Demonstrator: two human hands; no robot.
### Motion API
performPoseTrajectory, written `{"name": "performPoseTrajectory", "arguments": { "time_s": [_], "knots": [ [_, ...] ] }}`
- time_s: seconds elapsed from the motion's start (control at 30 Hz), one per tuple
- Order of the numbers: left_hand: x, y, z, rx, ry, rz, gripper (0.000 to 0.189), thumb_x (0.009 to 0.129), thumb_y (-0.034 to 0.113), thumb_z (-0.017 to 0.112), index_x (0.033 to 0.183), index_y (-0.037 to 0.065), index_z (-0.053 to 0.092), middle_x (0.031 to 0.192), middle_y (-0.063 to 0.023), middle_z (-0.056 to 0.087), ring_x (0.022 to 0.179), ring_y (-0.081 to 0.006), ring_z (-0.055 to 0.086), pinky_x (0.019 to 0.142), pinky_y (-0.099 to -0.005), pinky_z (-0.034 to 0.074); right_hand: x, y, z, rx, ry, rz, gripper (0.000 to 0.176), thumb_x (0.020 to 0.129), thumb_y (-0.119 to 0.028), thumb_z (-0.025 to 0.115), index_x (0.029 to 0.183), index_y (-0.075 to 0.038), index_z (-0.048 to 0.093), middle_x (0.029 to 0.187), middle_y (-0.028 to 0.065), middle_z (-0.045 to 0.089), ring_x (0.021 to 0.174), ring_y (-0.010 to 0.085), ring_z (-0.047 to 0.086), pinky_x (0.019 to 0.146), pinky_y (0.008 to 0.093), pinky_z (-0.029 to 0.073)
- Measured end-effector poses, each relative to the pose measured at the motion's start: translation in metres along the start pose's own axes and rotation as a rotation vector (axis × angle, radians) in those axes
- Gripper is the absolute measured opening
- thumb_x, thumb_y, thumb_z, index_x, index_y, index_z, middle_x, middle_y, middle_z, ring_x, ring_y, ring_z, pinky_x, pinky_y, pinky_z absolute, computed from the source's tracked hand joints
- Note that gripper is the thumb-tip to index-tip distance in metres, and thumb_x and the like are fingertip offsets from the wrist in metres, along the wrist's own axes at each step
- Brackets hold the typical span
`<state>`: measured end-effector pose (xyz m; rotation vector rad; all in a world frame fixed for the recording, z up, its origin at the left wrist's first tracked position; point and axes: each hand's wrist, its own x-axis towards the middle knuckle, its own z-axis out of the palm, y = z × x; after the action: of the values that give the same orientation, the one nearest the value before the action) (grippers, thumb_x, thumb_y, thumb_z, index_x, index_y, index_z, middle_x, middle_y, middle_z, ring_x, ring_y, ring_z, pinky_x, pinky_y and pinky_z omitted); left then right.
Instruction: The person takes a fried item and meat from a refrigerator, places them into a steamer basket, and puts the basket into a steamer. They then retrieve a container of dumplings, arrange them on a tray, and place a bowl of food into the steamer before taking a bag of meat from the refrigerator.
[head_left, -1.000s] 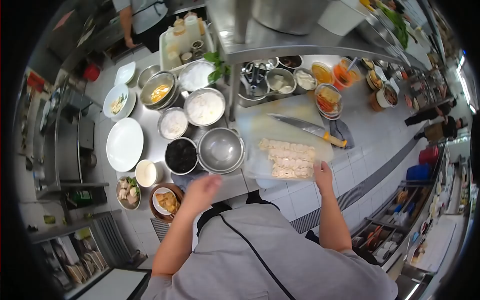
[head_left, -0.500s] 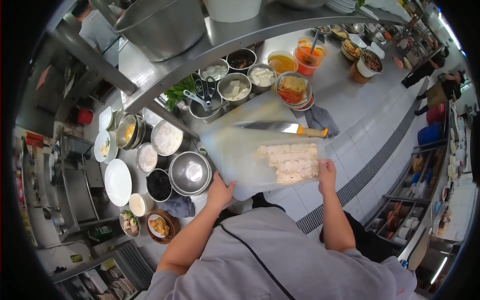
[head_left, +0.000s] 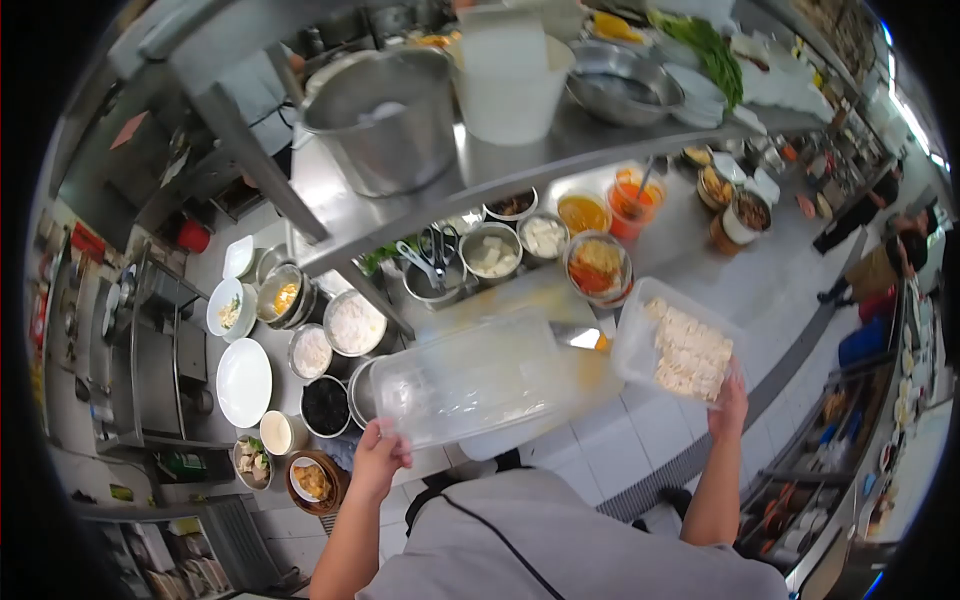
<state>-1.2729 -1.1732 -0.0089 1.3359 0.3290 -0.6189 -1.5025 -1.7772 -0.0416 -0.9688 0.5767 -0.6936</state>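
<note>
My left hand [head_left: 382, 455] pinches the near left corner of a clear rectangular plastic piece [head_left: 470, 375], which looks like a lid, above the cutting board [head_left: 590, 385]. Held out to the right in my right hand [head_left: 730, 405] is a clear plastic container [head_left: 640, 340], gripped at its near right end. Rows of pale, cream-coloured food pieces [head_left: 692, 350] lie inside it. A knife [head_left: 580, 338] rests on the board, mostly covered from view by the lid. Under the lid's left end, part of a steel bowl [head_left: 362, 390] shows.
Behind the board stand steel pots of white pieces [head_left: 492, 255], a pot with scissors [head_left: 435, 275], and orange sauce tubs [head_left: 634, 200]. An overhead steel shelf [head_left: 400, 215] carries a large pot [head_left: 380, 120]. Bowls and a white plate [head_left: 244, 383] are at left. People [head_left: 885, 255] are far right.
The lid and the filled container are now apart: the container has moved right and up with my right hand, and the lid left with my left hand. The view has shifted.
</note>
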Motion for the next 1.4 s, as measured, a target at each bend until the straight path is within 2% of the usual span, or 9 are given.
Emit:
{"name": "performPoseTrajectory", "arguments": {
  "time_s": [0.3, 0.47, 0.8, 0.9, 0.97, 1.1, 1.17, 1.3, 1.4],
  "knots": [
    [-0.04, -0.002, 0.005, -0.157, 0.132, 0.212, 0.009, 0.105, 0.016, 0.054, 0.112, 0.01, 0.05, 0.089, -0.0039, 0.064, 0.08, -0.0159, 0.064, 0.069, -0.0342, 0.055, -0.02, 0.129, 0.204, -0.008, -0.379, 0.329, 0.053, 0.105, -0.014, 0.054, 0.157, -0.013, 0.042, 0.15, 0.0084, 0.055, 0.132, 0.0236, 0.058, 0.111, 0.0405, 0.049],
    [-0.072, 0.0, -0.039, -0.277, 0.456, 0.38, 0.037, 0.11, 0.027, 0.05, 0.141, 0.007, 0.053, 0.116, -0.0057, 0.063, 0.103, -0.0165, 0.063, 0.089, -0.0401, 0.058, -0.103, 0.166, 0.327, -0.124, -0.541, 0.492, 0.06, 0.104, -0.009, 0.057, 0.16, -0.014, 0.037, 0.155, 0.0069, 0.05, 0.137, 0.023, 0.052, 0.114, 0.0426, 0.045],
    [-0.198, -0.036, -0.255, -0.306, 0.793, 0.725, 0.048, 0.11, 0.017, 0.049, 0.156, 0.004, 0.044, 0.139, -0.0054, 0.062, 0.123, -0.0134, 0.057, 0.106, -0.0292, 0.046, -0.283, 0.236, 0.507, -0.07, -1.28, 0.363, 0.068, 0.105, -0.011, 0.058, 0.164, -0.012, 0.024, 0.161, 0.0114, 0.039, 0.144, 0.0276, 0.043, 0.12, 0.045, 0.037],
    [-0.27, -0.04, -0.312, -0.524, 0.721, 0.797, 0.05, 0.108, 0.011, 0.049, 0.157, 0.004, 0.041, 0.139, -0.0052, 0.062, 0.125, -0.0134, 0.056, 0.108, -0.0305, 0.045, -0.361, 0.249, 0.547, -0.006, -1.411, 0.466, 0.066, 0.107, -0.023, 0.057, 0.163, -0.01, 0.025, 0.161, 0.0108, 0.039, 0.145, 0.0271, 0.042, 0.119, 0.0448, 0.037],
    [-0.314, -0.046, -0.346, -0.551, 0.759, 0.874, 0.051, 0.107, 0.007, 0.05, 0.157, 0.004, 0.041, 0.139, -0.0047, 0.061, 0.124, -0.0131, 0.057, 0.108, -0.0313, 0.045, -0.414, 0.248, 0.578, 0.3, -1.435, 0.963, 0.066, 0.109, -0.038, 0.048, 0.162, -0.007, 0.025, 0.157, 0.0098, 0.043, 0.147, 0.0265, 0.039, 0.12, 0.0437, 0.035],
    [-0.403, -0.054, -0.392, -0.476, 0.94, 0.918, 0.051, 0.106, 0.008, 0.051, 0.155, 0.003, 0.042, 0.14, -0.0062, 0.06, 0.125, -0.014, 0.057, 0.108, -0.0312, 0.044, -0.512, 0.264, 0.627, -0.031, -1.642, 0.526, 0.067, 0.101, -0.028, 0.052, 0.159, -0.003, 0.029, 0.153, 0.0176, 0.046, 0.14, 0.0342, 0.048, 0.114, 0.0455, 0.042],
    [-0.443, -0.053, -0.41, -0.399, 0.981, 0.977, 0.051, 0.105, 0.009, 0.052, 0.155, 0.003, 0.042, 0.14, -0.0068, 0.06, 0.126, -0.0144, 0.057, 0.108, -0.0311, 0.044, -0.55, 0.282, 0.641, -0.055, -1.654, 0.588, 0.071, 0.093, -0.024, 0.056, 0.157, -0.001, 0.032, 0.148, 0.02, 0.05, 0.133, 0.0364, 0.054, 0.111, 0.0468, 0.047],
    [-0.516, -0.04, -0.434, -0.292, 1.119, 0.935, 0.052, 0.106, 0.013, 0.052, 0.155, 0.0, 0.041, 0.144, -0.0094, 0.056, 0.125, -0.0167, 0.057, 0.11, -0.0328, 0.042, -0.622, 0.295, 0.663, -0.057, -1.779, 1.103, 0.077, 0.086, -0.033, 0.064, 0.152, -0.001, 0.04, 0.142, 0.0172, 0.057, 0.128, 0.0341, 0.059, 0.109, 0.0472, 0.048],
    [-0.556, -0.045, -0.467, 0.079, 1.563, 0.995, 0.062, 0.103, 0.014, 0.059, 0.157, -0.002, 0.034, 0.161, -0.015, 0.038, 0.139, -0.0231, 0.046, 0.116, -0.0394, 0.037, -0.665, 0.316, 0.687, -0.104, -1.742, 1.41, 0.081, 0.084, -0.043, 0.065, 0.151, -0.003, 0.042, 0.141, 0.0156, 0.059, 0.125, 0.0347, 0.061, 0.106, 0.0495, 0.052]
  ]
}}
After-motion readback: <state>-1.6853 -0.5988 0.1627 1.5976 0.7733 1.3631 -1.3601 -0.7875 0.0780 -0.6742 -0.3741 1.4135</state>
